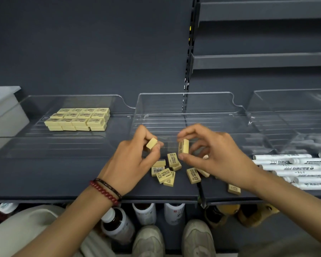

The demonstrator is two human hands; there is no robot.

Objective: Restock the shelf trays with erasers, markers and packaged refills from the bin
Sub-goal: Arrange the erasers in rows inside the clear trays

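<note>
A white box [4,108] stands at the far left of the dark shelf [63,179]. Beside it is the left tray [26,145], of clear plastic, which holds the stacked erasers [78,118] in neat rows two layers deep, well to the left of and behind all the fingers. The left hand [132,160], with two bracelets [106,190] on its wrist, is above the front half of the shelf. Its fingers [146,132] are curled and pinch the plain eraser [151,143] between thumb and forefinger, one end face turned up. The middle tray [183,101] lies directly behind both sets of fingers. The loose erasers [165,171] are scattered on the shelf below and between the two hands, just in front of the fingertips, some overlapping. The right hand [215,151] faces the left hand. Its fingers [190,131] pinch the printed eraser [183,146] upright, forefinger on its top end and thumb under its bottom end, with the remaining fingers loosely spread behind. The two held erasers are near each other but apart. A single eraser [233,188] lies under the right forearm. The white markers [295,169] lie side by side to the right of those fingers, in front of the right tray [295,101]; whether they rest inside it cannot be determined.
</note>
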